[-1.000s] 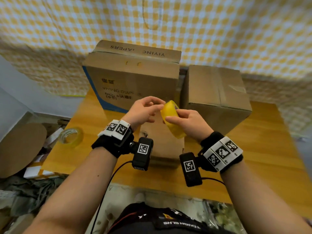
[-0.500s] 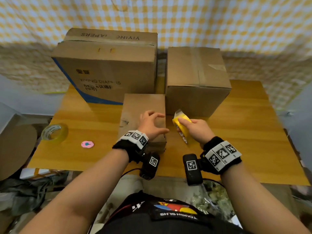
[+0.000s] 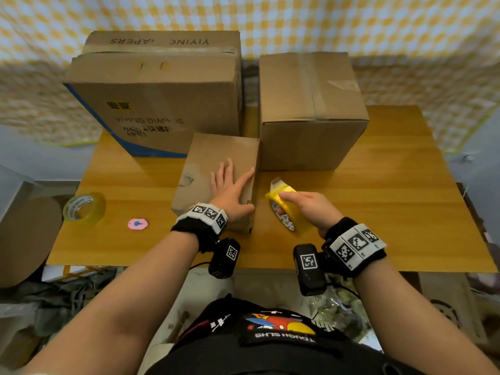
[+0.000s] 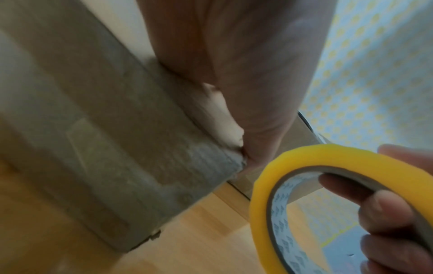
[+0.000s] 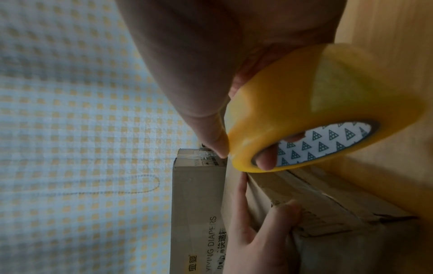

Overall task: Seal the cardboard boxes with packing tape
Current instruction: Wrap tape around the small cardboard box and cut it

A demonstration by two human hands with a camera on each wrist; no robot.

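Pressing flat on the small box, the left hand has its fingers straight and slightly spread, thumb down the box's right side. The right hand grips the yellow tape roll: thumb on the outer band, other fingers curled through the core. The roll hovers just right of the box, a short free tab sticking up.

Small box sits mid-surface, toward the front edge. Two bigger cartons stand behind it toward the back edge: printed carton on the left, plain carton on the right.

Risks, as judged: the free tab could fold back onto the roll or stick to a finger before reaching cardboard. The box looks light; pulling tape may drag it unless the left hand bears down. Worn edges may give tape a poor bond.

Materials: the small box is soft brown cardboard, scuffed, torn on its left face, with frayed corrugation at one corner in the left wrist view. Tape is glossy and translucent; the core has a triangle print. Surface is smooth yellow wood grain. A second tape roll and a pink disc lie near the left edge.
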